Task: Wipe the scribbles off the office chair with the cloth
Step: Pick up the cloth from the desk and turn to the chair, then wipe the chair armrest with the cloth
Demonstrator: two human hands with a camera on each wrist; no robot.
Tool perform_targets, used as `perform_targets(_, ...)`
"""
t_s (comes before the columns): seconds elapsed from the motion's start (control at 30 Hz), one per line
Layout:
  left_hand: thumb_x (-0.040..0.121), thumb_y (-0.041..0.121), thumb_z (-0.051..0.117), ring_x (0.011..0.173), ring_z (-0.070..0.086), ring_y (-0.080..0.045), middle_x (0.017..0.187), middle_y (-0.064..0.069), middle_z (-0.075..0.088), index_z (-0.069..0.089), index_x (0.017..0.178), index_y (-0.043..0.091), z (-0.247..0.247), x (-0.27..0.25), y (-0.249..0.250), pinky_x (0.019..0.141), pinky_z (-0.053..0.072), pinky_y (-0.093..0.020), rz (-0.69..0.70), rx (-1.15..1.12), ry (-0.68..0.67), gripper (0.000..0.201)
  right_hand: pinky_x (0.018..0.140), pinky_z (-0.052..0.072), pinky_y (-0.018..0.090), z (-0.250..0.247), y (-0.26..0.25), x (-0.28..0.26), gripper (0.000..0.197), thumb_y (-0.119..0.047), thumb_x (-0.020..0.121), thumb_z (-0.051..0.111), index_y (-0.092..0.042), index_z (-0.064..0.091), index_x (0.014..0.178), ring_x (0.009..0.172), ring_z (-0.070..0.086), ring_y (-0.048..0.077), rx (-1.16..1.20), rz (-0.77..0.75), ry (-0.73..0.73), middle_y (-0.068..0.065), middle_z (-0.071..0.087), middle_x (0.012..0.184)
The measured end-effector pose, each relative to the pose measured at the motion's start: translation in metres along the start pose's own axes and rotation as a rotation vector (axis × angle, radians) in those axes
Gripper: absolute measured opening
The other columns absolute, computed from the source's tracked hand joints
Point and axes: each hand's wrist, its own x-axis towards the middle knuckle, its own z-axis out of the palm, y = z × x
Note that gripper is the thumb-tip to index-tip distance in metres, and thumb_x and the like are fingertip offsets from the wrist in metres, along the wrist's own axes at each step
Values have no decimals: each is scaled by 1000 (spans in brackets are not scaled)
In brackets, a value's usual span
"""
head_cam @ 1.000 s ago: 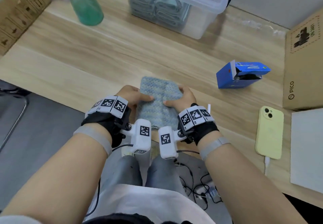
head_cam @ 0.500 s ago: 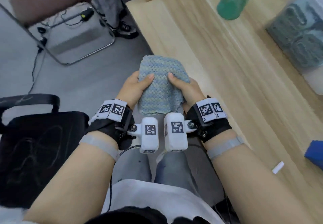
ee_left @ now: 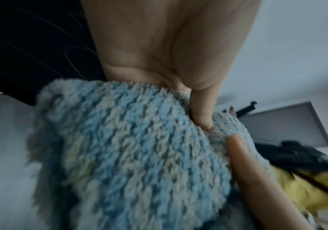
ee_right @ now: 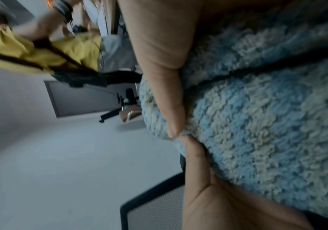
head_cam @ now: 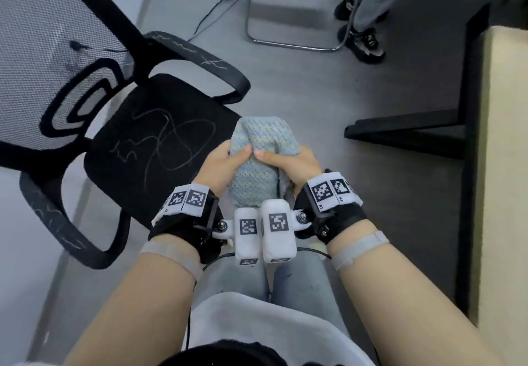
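A black office chair stands at my left; its seat [head_cam: 148, 148] carries pale looping scribbles [head_cam: 168, 140], and both armrests [head_cam: 197, 60] show white marks too. I hold a folded blue-grey knitted cloth [head_cam: 257, 162] in front of me, just off the seat's right edge. My left hand [head_cam: 225, 162] grips the cloth's left side with the thumb on top. My right hand [head_cam: 288, 162] grips its right side the same way. The wrist views show the cloth [ee_left: 139, 155] [ee_right: 257, 124] bunched under the thumbs of both hands.
The chair's grey mesh backrest [head_cam: 43, 37] rises at the upper left. A wooden table edge [head_cam: 503, 165] with a black leg [head_cam: 468, 137] runs down the right. Another person's legs and shoes [head_cam: 363, 31] stand by a metal frame [head_cam: 285, 40] with cables on the grey floor.
I have turned left from the table toward the chair, carrying the cloth in both hands. The scribbled seat has come fully into view beside the cloth.
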Motion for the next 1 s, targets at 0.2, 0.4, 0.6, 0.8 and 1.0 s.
perform_targets(0.2, 90, 21, 53, 96, 65, -16, 108, -4, 65, 57, 106, 13, -108, 1, -16, 75, 55, -27, -21, -139, 170, 18, 62, 59, 23, 95, 17, 50, 14, -5, 72, 74, -9, 67, 83, 63, 69, 8, -267, 44, -96, 3, 70, 81)
perform_targets(0.4, 90, 19, 54, 97, 61, -15, 102, 2, 63, 58, 101, 21, -185, -19, -51, 85, 51, -30, -8, -280, 425, 12, 57, 59, 22, 172, 51, 89, 21, -6, 73, 73, -4, 66, 93, 65, 70, 8, -491, 128, -284, 5, 70, 86)
perform_targets(0.6, 92, 17, 51, 94, 59, -12, 99, 5, 61, 53, 115, 14, -223, -45, -88, 77, 51, -24, -2, -408, 645, 24, 69, 60, 31, 223, 96, 108, 24, -12, 73, 74, -7, 66, 95, 81, 70, 18, -736, 202, -440, 8, 70, 95)
perform_targets(0.8, 89, 15, 55, 80, 64, -3, 86, 14, 70, 60, 94, 32, -255, -77, -125, 74, 50, -21, 61, -478, 904, 18, 72, 55, 27, 256, 130, 108, 10, -5, 74, 71, -11, 64, 76, 78, 65, 16, -949, 16, -404, 1, 65, 79)
perform_targets(1.0, 90, 4, 49, 70, 61, -4, 79, 10, 67, 59, 92, 26, -315, -112, -168, 62, 48, -16, 268, -829, 1150, 24, 77, 52, 36, 297, 159, 109, 20, -9, 75, 70, 3, 63, 89, 92, 65, 29, -1175, -148, -434, 19, 68, 94)
